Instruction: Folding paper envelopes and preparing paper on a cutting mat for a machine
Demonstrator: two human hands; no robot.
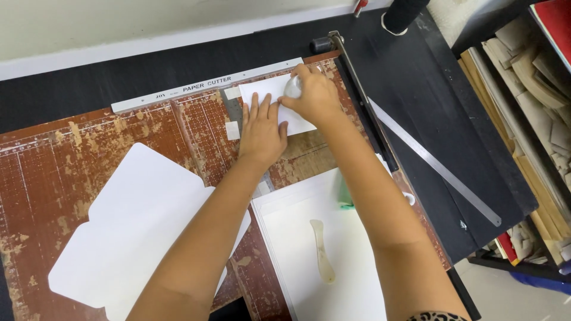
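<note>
head view: two hands working a white card on the paper cutter board.
left hand is pressing flat, fingers spread; right hand is pinching a small clear object at the card's top edge. loose pressure could be letting it skew.

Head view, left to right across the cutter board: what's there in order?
Cut-out white sheet → left hand → right hand with a small clear object → cutter arm → steel ruler → shelf of offcuts.
</note>
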